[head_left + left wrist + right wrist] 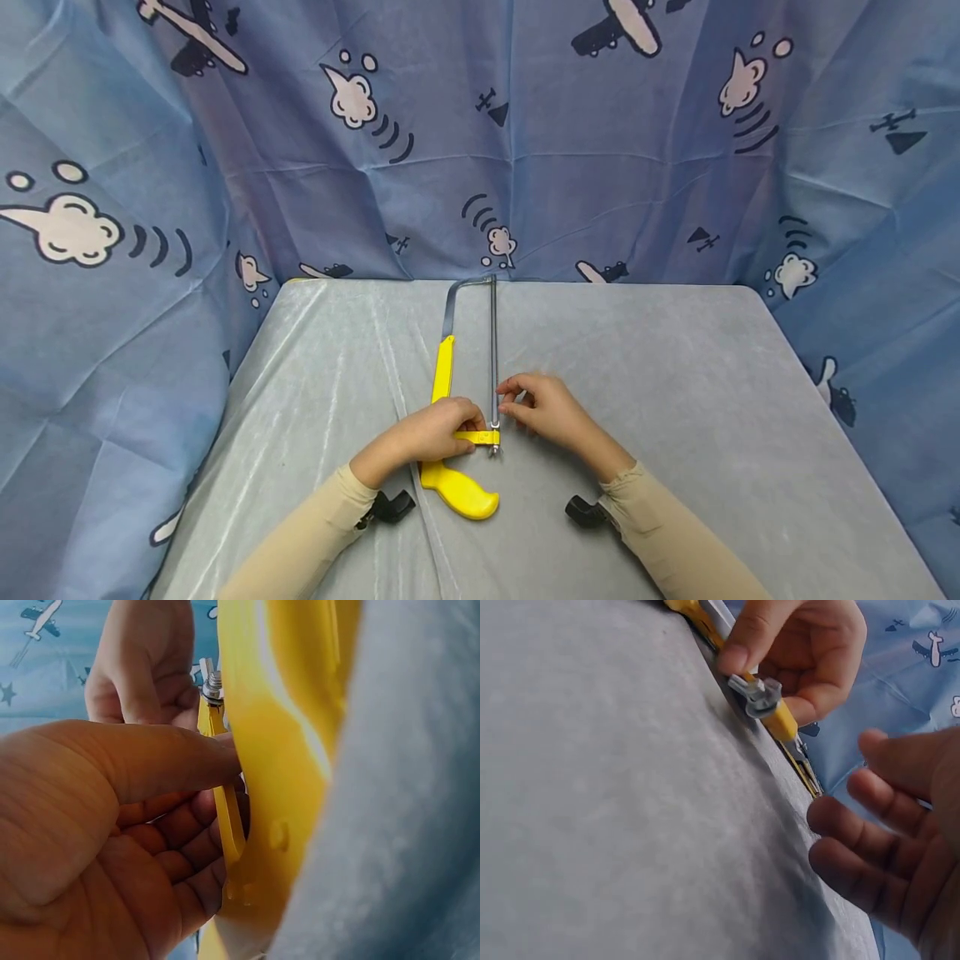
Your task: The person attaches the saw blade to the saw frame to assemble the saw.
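A hacksaw with a yellow handle [467,495] lies on the table, its grey metal bow [449,310] toward the back. Its long thin blade [493,350] runs along the right side. My left hand [437,430] pinches the short yellow arm [480,437] at the blade's near end between thumb and fingers. Just beyond that grip, a wing nut [761,697] shows on the tip of the arm. To the right of the blade, my right hand [546,408] hovers with loosely bent fingers [855,862] and nothing between them, fingertips close to the blade.
A grey cloth covers the table [645,350], with creases on its left side. Blue curtains [570,192] printed with planes and clouds hang behind it and at both sides. Black wrist devices [393,507] stick out below the beige sleeves [675,533].
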`<state>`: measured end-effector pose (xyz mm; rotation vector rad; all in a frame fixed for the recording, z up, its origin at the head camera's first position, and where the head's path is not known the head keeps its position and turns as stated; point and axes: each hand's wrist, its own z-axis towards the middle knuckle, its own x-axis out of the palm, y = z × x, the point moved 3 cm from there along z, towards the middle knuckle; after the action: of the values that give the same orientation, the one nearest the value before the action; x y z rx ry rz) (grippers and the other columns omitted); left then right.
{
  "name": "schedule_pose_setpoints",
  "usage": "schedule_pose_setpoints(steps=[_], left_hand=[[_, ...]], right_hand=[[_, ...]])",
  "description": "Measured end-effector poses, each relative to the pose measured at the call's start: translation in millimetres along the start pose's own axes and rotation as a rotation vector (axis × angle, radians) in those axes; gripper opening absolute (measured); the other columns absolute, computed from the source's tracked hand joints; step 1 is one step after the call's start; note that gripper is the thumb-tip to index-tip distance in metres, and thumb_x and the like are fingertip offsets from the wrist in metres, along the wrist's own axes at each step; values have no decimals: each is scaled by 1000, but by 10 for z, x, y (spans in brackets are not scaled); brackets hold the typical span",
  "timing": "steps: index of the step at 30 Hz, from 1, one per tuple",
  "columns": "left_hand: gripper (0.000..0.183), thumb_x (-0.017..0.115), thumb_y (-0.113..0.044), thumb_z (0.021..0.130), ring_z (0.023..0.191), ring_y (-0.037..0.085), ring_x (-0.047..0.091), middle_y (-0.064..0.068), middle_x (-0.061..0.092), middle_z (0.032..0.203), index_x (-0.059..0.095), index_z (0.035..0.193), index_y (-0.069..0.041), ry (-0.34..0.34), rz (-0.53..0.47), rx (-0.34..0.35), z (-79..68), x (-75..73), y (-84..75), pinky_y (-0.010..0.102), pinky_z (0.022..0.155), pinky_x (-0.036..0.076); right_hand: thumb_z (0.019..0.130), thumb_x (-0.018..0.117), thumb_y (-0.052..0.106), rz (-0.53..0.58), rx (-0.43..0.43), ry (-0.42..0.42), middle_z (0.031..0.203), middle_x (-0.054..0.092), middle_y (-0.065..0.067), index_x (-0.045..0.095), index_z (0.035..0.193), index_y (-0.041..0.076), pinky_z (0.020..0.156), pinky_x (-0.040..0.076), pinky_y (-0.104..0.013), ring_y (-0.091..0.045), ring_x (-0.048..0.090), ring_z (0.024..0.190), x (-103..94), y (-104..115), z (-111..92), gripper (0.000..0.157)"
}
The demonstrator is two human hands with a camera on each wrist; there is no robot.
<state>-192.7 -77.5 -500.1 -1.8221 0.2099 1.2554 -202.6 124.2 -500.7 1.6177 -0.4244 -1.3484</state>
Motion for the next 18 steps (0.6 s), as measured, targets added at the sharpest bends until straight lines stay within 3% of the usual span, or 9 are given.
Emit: schedule_pose_setpoints(steps=[3,7,18], left_hand=[[18,80,-8,86,83,10,55,-3,64,93,70,102,-9,-5,-4,1,4,-4,0,25,78,48],[18,80,-9,87,84,9,55,-3,65,94,71,103,-9,-8,-6,-1,10,-25,-3,25,78,49],[18,79,-9,87,83,8,55,-5,62,92,71,102,-11,-15,-36,-20,6,-26,-20,24,77,49]], right_hand=[[93,76,13,-28,-94,43,93,69,0,73,113,6,56,55,-27,-11,63,64,1,31,-78,21],[92,77,14,-34,-136,96,94,68,1,73,109,8,58,55,-26,-10,63,66,6,10,-132,18],[90,80,25,68,-39,205,82,67,4,73,101,17,54,53,-28,-10,59,58,66,-140,-196,16]])
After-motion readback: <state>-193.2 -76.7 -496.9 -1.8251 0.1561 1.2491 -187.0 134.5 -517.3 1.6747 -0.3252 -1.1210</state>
